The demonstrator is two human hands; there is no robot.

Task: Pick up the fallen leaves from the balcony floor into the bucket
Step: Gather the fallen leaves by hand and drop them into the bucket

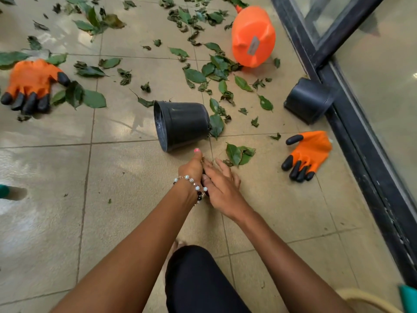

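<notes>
- Leaves (217, 68) are seen scattered over the tiled floor (56, 168), thickest across the upper half of the frame; a small clump (239, 154) lies just right of the hands.
- Both hands are brought together low at centre: the left hand (191, 169) is curled with its thumb raised, seemingly around something dark, and the right hand (222, 184) is laid against it with fingers fairly straight. What is held cannot be made out.
- No upright bucket is shown. A black pot (182, 125) is tipped on its side just above the hands, mouth toward the left; its inside cannot be seen.
- A second black pot (308, 100) lies against the door frame (352, 132) at right, contents hidden.
- An orange container (252, 37) is toppled at upper right among leaves.
- Risk is judged thus: anything dropped into the tipped pot could slide back out unless it is stood up first; dry leaves could crumble if squeezed.
- Two orange gloves (30, 83) (308, 154) are left unworn at left and right.
</notes>
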